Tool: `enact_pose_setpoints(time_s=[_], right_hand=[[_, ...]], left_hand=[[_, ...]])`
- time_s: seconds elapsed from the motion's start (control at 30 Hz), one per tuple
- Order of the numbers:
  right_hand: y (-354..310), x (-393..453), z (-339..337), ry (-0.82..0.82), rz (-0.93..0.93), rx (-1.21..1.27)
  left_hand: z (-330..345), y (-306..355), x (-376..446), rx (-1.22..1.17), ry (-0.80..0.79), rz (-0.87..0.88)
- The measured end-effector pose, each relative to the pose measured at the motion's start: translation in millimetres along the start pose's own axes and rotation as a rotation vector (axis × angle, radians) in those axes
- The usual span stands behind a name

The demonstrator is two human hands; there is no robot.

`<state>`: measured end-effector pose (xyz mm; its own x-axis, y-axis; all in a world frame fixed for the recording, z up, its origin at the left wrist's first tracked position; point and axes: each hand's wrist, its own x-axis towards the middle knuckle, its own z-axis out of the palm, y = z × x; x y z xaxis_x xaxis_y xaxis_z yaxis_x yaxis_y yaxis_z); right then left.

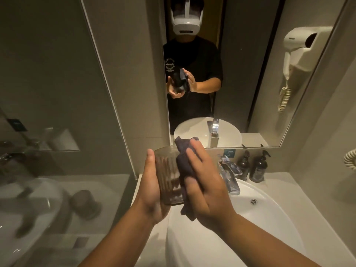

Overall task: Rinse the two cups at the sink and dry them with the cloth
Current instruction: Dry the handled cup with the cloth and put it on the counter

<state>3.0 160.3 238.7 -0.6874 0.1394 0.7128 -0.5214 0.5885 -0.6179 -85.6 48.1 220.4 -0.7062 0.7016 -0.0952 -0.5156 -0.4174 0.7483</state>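
A ribbed, brown-tinted glass cup point(168, 178) is held upright above the left rim of the white sink point(269, 214). My left hand point(151, 187) wraps its left side and base. My right hand point(204, 182) presses a dark cloth point(184, 164) against the cup's right side; the cloth bunches above the rim and hangs below my palm. A second cup shows only as a blurred reflection point(84, 204) in the glass panel on the left. No water runs from the faucet point(230, 174).
Two dark pump bottles point(252, 166) stand behind the faucet on the counter. A mirror point(192, 74) faces me, reflecting a person holding the cup and cloth. A white wall hairdryer's reflection point(302, 49) shows at the upper right. The glass panel point(48, 132) borders the counter's left.
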Motion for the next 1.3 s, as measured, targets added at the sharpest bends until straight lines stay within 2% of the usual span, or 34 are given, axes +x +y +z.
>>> enact_pose_setpoints(time_s=[0.1, 0.17, 0.23, 0.33, 0.4, 0.43, 0.53, 0.6, 0.7, 0.73, 0.83, 0.9, 1.0, 1.13, 1.17, 1.3], right_hand=[[-0.6, 7.1, -2.6, 0.002, 0.192, 0.282], [4.6, 9.6, -3.2, 0.014, 0.279, 0.363], [9.5, 10.1, -3.5, 0.025, 0.321, 0.312], [13.0, 9.7, -3.8, 0.024, 0.269, 0.16], [11.1, 10.4, -5.3, 0.012, 0.193, 0.051], [10.4, 10.9, -6.1, -0.001, 0.132, -0.024], [10.5, 11.1, -5.8, -0.041, -0.032, -0.221], [9.6, 10.3, -4.0, -0.045, -0.102, -0.261], [12.4, 7.4, -3.0, -0.087, -0.184, -0.23], [14.2, 8.1, -4.3, -0.096, -0.131, -0.156], [19.7, 14.0, -11.6, -0.093, 0.186, 0.094], [23.8, 16.1, -12.5, -0.089, 0.256, 0.102], [23.5, 16.1, -8.1, -0.077, 0.246, 0.041], [20.3, 14.7, -6.9, -0.087, 0.22, -0.072], [19.0, 14.3, -7.6, -0.09, 0.185, -0.102], [14.7, 15.9, -10.1, -0.126, 0.063, -0.194]], left_hand=[[-1.2, 1.0, -1.3, -0.091, 0.0, -0.027], [0.4, 2.1, -0.4, -0.104, 0.048, -0.031], [3.9, 1.6, 2.8, -0.05, 0.174, 0.003], [7.3, 0.2, 7.8, 0.314, 0.515, 0.192], [8.4, 0.7, 5.4, 0.401, 0.582, 0.282], [9.1, 0.1, 4.3, 0.376, 0.519, 0.274], [11.9, -0.7, 0.1, 0.282, 0.192, 0.152], [9.2, -3.2, 0.7, 0.264, 0.105, 0.138], [6.2, -5.9, 2.8, 0.197, 0.105, 0.173], [3.3, -7.2, 3.6, 0.189, 0.09, 0.183], [2.4, -5.2, 1.9, 0.102, 0.08, 0.157], [2.5, -5.0, 2.0, 0.035, 0.062, 0.13], [1.6, -7.7, 4.4, 0.02, 0.131, 0.116], [1.8, -9.0, 10.8, 0.211, 0.319, 0.15], [1.7, -10.4, 10.2, 0.239, 0.315, 0.155], [2.1, -13.2, 9.5, 0.202, 0.133, 0.096]])
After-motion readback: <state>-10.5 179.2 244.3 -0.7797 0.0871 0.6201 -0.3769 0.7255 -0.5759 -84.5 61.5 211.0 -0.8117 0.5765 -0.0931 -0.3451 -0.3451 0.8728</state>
